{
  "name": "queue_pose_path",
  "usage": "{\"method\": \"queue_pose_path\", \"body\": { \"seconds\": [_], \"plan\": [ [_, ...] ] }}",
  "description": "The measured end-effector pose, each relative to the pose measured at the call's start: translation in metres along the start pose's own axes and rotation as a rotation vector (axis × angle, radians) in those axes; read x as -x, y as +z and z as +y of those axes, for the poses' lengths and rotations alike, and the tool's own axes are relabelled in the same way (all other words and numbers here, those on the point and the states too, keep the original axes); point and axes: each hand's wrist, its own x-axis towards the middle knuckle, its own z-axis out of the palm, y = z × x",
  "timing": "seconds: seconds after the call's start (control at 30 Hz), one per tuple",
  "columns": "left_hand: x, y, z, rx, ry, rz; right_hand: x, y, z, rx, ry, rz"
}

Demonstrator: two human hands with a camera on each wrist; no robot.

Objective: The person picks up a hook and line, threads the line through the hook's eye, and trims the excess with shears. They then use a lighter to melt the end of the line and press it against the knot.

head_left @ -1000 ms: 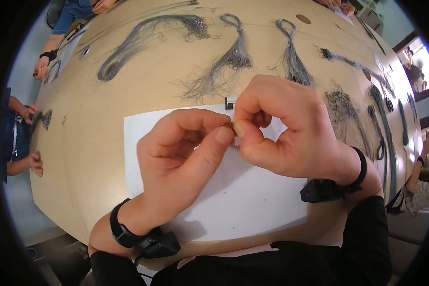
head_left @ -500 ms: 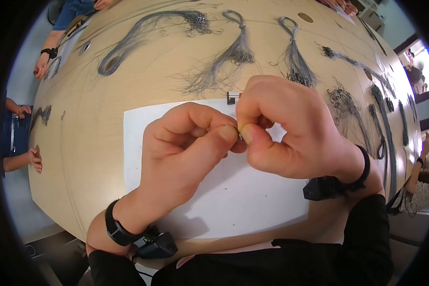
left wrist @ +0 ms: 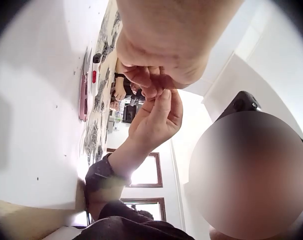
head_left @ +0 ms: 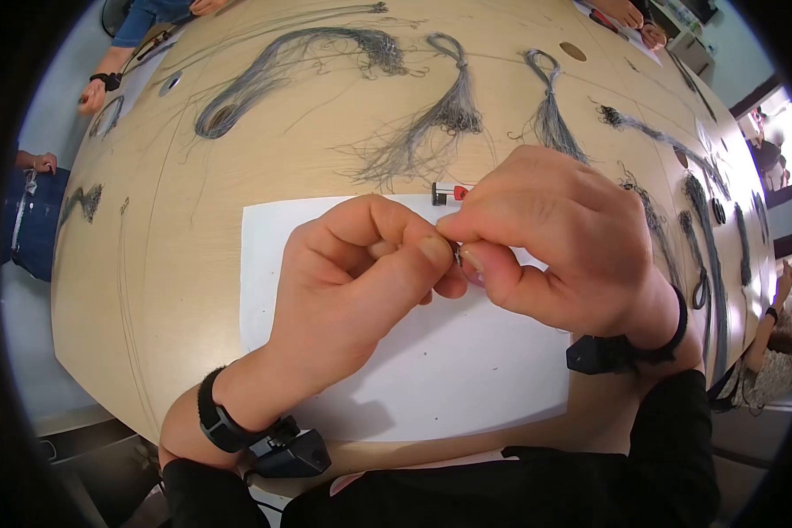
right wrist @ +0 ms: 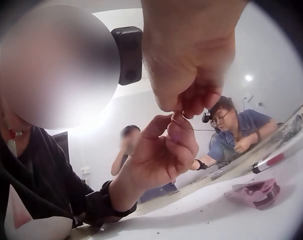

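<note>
Both hands meet over the white paper [head_left: 361,414], fingertip to fingertip. My left hand [head_left: 352,282] pinches a small dark piece [head_left: 457,253] between thumb and forefinger. A thin dark wire [right wrist: 196,129] runs out from the fingertips in the right wrist view. From the right, my right hand [head_left: 563,238] holds its curled forefinger and thumb against the same piece, mostly covering it. In the left wrist view the right hand's thumb and forefinger close together at the left fingertips. What kind of thing the piece is, I cannot tell.
A red and white marker [head_left: 449,194] lies at the paper's far edge, near a crumpled pink item [right wrist: 256,192]. Tied bundles of thin grey wire [head_left: 453,106] and a long looped bundle [head_left: 255,70] lie beyond. Other people's hands [head_left: 620,13] are around the table.
Both hands have shifted slightly right in the head view. The right hand has turned, its forefinger now stretched farther over the left fingertips and its thumb lower.
</note>
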Motion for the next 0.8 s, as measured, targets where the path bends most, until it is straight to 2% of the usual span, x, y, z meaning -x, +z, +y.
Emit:
{"method": "queue_pose_path", "body": {
  "seconds": [0.2,0.4,0.8],
  "plan": [
    [-0.0003,0.0003,-0.0001,0.007,-0.054,-0.004,-0.0023,-0.0053,0.0001,0.082,-0.041,-0.089],
    [0.0009,0.0019,0.0,0.014,-0.035,-0.029,0.0009,-0.0007,0.0016,0.094,-0.1,-0.036],
    [-0.0006,-0.0017,-0.0014,0.034,-0.036,-0.046,0.0002,-0.001,0.0012,0.06,-0.043,-0.105]
  ]
}}
